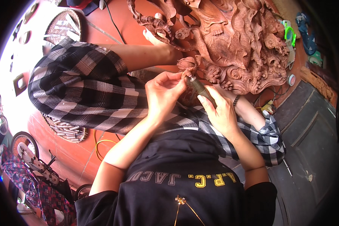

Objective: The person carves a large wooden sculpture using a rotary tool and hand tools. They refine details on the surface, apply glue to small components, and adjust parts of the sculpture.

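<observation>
A large reddish-brown wood carving (233, 41), cut in deep folds and curls, rises in front of me. On its near side a carved flower bud (186, 63) juts out toward my hands. My right hand (223, 115) is wrapped round a dark green rotary tool handpiece (201, 89), whose metal nose points up and left toward the bud. With thumb and fingers pinched together, my left hand (162, 94) meets the tool's tip. A small brownish bit shows at those fingertips; whether it is a strip of abrasive or part of the carving is unclear.
My crossed legs in checked cloth flank the carving. A woven basket of metal rods (69, 132) and a yellow cable (98, 145) lie on the tiled floor at left. Farther off are another basket (79, 24) and a bicycle (28, 150). A dark panel (309, 139) is at right.
</observation>
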Demonstrator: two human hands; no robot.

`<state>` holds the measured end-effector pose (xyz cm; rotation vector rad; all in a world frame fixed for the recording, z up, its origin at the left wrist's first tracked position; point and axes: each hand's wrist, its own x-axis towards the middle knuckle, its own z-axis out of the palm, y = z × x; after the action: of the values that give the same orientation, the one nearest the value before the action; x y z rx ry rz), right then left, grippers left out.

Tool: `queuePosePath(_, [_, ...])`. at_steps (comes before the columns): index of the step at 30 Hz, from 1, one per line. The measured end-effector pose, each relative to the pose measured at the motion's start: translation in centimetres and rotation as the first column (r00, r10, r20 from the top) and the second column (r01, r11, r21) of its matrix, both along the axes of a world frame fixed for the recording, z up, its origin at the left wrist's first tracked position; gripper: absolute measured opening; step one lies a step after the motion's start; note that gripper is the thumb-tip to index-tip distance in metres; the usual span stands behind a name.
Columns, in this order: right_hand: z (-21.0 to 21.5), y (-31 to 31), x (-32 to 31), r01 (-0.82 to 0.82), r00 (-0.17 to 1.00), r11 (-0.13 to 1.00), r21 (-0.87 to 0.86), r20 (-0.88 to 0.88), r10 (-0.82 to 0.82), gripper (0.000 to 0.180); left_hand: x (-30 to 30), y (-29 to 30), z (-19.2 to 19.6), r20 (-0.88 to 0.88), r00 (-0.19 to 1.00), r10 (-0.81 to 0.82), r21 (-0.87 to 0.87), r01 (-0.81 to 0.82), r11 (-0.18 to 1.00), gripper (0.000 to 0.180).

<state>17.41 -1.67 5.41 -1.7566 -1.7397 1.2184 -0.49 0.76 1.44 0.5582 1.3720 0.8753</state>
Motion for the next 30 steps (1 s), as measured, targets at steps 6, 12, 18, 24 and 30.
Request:
queuePosePath(6, [1.4,0.7,0.7,0.153,0.988,0.97,-0.188,0.033,-0.15,0.032,-0.6,0.1,0.2,0.088,0.994,-0.071,-0.011,0.072,0.997,0.019])
queuePosePath(12, [3.6,1.0,1.9,0.107,0.922,0.954,-0.279,-0.331,-0.2,0.03,-2.7,1.1,4.4,0.367,0.86,-0.354,-0.01,0.384,0.923,0.016])
queuePosePath(18, [3.6,1.4,1.6,0.085,0.769,0.819,-0.567,-0.485,-0.416,0.029,-3.4,2.6,5.3,-0.317,0.702,-0.638,0.407,0.708,0.577,0.014])
queuePosePath(24, [3.1,1.0,1.3,-0.031,0.727,0.764,-0.645,-0.539,-0.426,0.033,-2.8,2.6,5.0,-0.233,0.702,-0.673,0.478,0.685,0.549,0.019])
queuePosePath(30, [2.9,1.2,0.5,0.111,0.591,0.757,-0.644,-0.57,-0.571,0.041,-2.4,1.1,5.5,-0.264,0.872,-0.411,0.39,0.487,0.782,0.019])
